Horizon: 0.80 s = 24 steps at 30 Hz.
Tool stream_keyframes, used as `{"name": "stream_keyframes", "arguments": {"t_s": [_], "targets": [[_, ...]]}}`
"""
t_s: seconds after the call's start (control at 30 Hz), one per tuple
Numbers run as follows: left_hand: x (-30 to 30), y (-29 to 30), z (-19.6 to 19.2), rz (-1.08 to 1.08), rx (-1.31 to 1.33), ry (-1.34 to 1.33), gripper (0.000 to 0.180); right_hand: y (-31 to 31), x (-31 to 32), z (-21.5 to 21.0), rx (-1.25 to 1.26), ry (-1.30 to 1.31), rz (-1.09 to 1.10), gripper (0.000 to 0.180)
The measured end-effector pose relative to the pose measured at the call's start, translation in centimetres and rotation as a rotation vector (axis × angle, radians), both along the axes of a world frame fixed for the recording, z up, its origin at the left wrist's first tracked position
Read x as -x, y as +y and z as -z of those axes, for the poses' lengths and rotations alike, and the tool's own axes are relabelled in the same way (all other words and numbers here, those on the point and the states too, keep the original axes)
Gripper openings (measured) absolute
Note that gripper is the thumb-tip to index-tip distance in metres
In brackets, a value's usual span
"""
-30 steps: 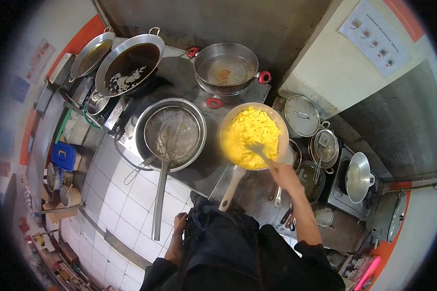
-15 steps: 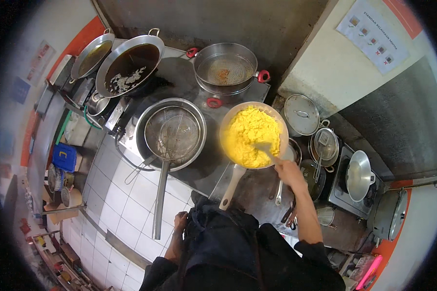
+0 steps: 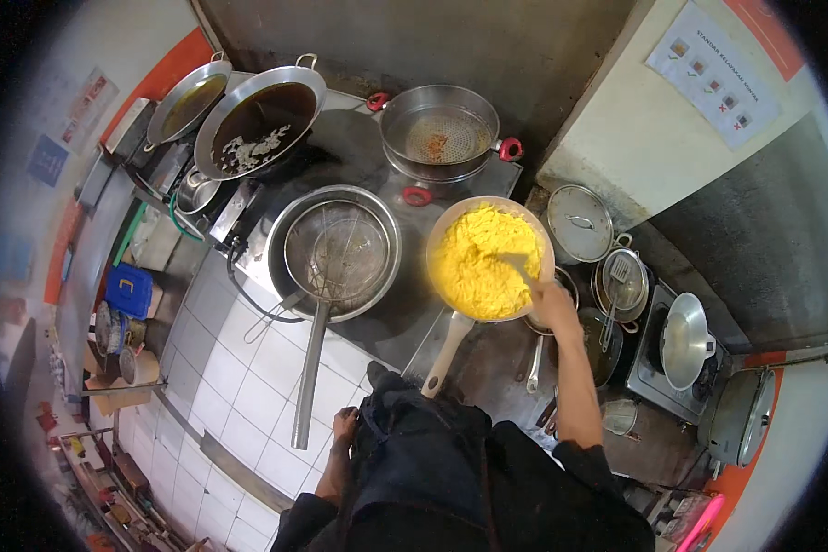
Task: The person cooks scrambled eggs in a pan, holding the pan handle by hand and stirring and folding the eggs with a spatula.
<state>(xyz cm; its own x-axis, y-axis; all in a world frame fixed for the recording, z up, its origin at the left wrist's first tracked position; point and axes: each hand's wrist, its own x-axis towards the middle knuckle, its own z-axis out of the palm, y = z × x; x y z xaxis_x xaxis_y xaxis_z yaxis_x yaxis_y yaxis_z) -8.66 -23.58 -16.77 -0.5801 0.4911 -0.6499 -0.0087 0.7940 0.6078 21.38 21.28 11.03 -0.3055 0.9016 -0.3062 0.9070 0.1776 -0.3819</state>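
A pan (image 3: 442,235) full of yellow scrambled egg (image 3: 477,262) sits on the stove in front of me, its pale handle (image 3: 445,351) pointing toward my body. My right hand (image 3: 550,299) reaches over the pan's right rim and grips a spatula (image 3: 520,265) whose blade lies in the egg. Down at my side, my left hand (image 3: 344,425) rests against my dark apron near the white tiled counter front, fingers curled with nothing in them.
A steel bowl (image 3: 377,216) holds a long-handled wire skimmer (image 3: 315,340) left of the pan. Behind stand a dark wok (image 3: 259,120), a second wok (image 3: 187,99) and a pot with red handles (image 3: 440,133). Lidded pots (image 3: 580,223) and a small pan (image 3: 685,340) sit to the right.
My right hand has shifted the spatula slightly within the egg. The pan, the bowl and my left hand stay where they were.
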Motion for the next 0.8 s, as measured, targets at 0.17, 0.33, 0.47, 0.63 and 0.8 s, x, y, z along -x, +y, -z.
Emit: {"name": "stream_keyframes", "arguments": {"t_s": [0.17,0.33,0.47,0.63,0.8], "targets": [[-0.4,1.7,-3.7,0.024,0.057,0.005,0.037,-0.2,3.3,4.5,-0.001,0.018,0.027,0.031],[-0.2,0.1,-1.8,0.073,-0.046,0.012,0.034,-1.9,-0.3,-1.5,0.120,-0.017,-0.185,0.034],[-0.7,1.0,-2.8,-0.105,0.034,-0.103,0.034,-2.1,-1.0,-5.3,0.077,-0.039,-0.072,0.036],[-1.2,-0.3,-3.2,-0.132,0.038,-0.091,0.033,-5.8,-0.7,-10.8,0.210,-0.145,-0.097,0.034],[-0.5,-0.3,-2.2,-0.039,-0.013,-0.022,0.032,-4.8,2.5,-3.1,0.147,-0.091,-0.124,0.031]]}}
